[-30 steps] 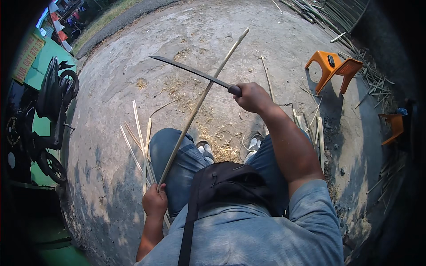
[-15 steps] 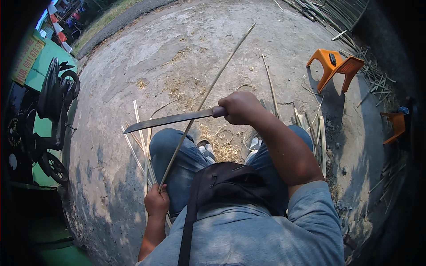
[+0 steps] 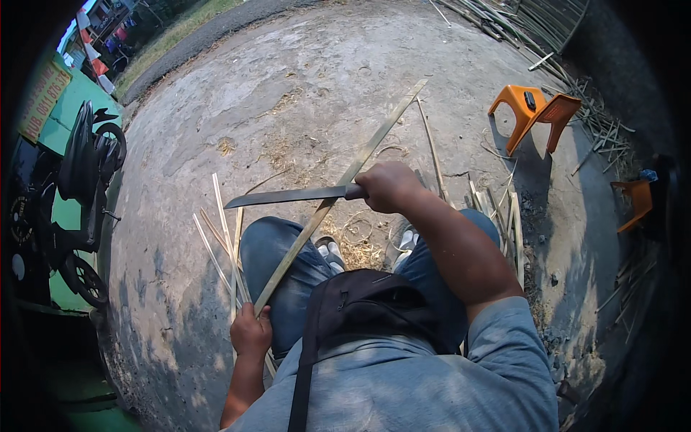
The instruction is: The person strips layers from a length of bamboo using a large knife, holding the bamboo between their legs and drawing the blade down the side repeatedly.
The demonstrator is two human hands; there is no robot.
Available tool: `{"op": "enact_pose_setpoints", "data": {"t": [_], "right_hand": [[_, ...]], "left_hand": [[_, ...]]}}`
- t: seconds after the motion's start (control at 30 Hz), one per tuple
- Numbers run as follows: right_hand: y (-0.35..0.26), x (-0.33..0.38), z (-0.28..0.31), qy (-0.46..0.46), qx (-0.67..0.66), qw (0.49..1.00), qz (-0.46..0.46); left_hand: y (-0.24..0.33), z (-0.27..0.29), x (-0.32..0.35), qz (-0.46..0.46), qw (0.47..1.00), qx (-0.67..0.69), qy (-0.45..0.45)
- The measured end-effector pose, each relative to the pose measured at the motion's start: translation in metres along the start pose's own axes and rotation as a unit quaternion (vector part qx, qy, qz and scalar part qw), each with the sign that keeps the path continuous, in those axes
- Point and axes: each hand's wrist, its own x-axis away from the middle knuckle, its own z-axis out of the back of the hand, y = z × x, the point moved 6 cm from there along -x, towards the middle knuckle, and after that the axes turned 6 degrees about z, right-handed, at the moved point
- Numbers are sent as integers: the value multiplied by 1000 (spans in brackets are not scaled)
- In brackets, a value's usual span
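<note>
Rough ground [image 3: 173, 187] spreads out in dappled sunlight, with a dark motorcycle [image 3: 75, 169] at 9 o'clock and an orange plastic chair [image 3: 558, 111] at 2. A long bamboo strip [image 3: 310, 230] slants from 7 o'clock to 1, crossed by a machete [image 3: 288, 195] whose tip points to 9; whether the two touch cannot be told. The fingers of the right hand [image 3: 389, 188], near centre, curl tightly around the machete's grip; the left hand's [image 3: 251, 333], at 7 o'clock, close on the strip's lower end.
</note>
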Motion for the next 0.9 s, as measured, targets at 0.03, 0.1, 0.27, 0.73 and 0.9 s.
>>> {"op": "enact_pose_setpoints", "data": {"t": [0.03, 0.1, 0.27, 0.73, 0.9], "right_hand": [[-11, -1, -4, -12, 31, 999, 37], [-13, -1, -3, 3, 17, 999, 34], [17, 5, 29, 111, -8, 994, 5], [1, 12, 29, 202, 8, 973, 109], [20, 5, 32, 196, 6, 978, 78]], "left_hand": [[1, 1, -1, 3, 1000, -5, -11], [0, 0, -2, 6, 1000, -11, -23], [-10, -19, -3, -2, 998, 51, -30], [-11, -17, -5, -9, 992, 118, -35], [-14, -19, -5, -9, 988, 148, -42]]}}
